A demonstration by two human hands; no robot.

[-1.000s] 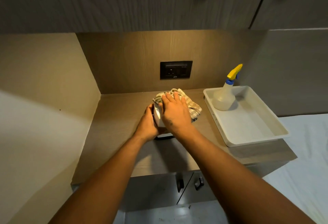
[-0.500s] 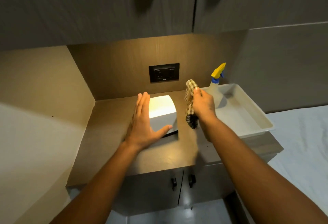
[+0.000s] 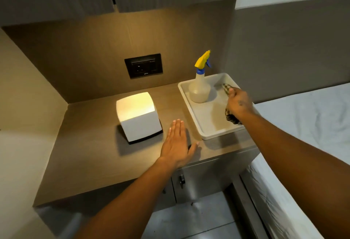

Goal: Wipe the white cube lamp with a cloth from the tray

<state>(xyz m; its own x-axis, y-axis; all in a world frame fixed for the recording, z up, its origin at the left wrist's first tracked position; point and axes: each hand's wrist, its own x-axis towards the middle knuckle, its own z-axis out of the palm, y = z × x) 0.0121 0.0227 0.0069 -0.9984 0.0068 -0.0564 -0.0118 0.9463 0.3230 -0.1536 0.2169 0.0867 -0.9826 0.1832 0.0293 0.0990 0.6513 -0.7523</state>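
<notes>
We judge the wiping done or nearly so: our right hand (image 3: 239, 104), clenched around the bunched cloth (image 3: 231, 118), is over the tray (image 3: 190, 104), apparently to put it back; release is not yet made. Our left hand (image 3: 177, 144) lies flat and released on the tabletop (image 3: 91, 155), just beside the white cube lamp (image 3: 139, 116), not touching it.

Lamp: matte white cube, rounded edges, lit warm on top, dark base plate. Cloth: soft checked weave, brown and cream. Tray: shallow, smooth white plastic, raised rim. Spray bottle (image 3: 200, 87): translucent body, yellow trigger, upright in the tray's far corner. Tabletop: wood-grain laminate.
</notes>
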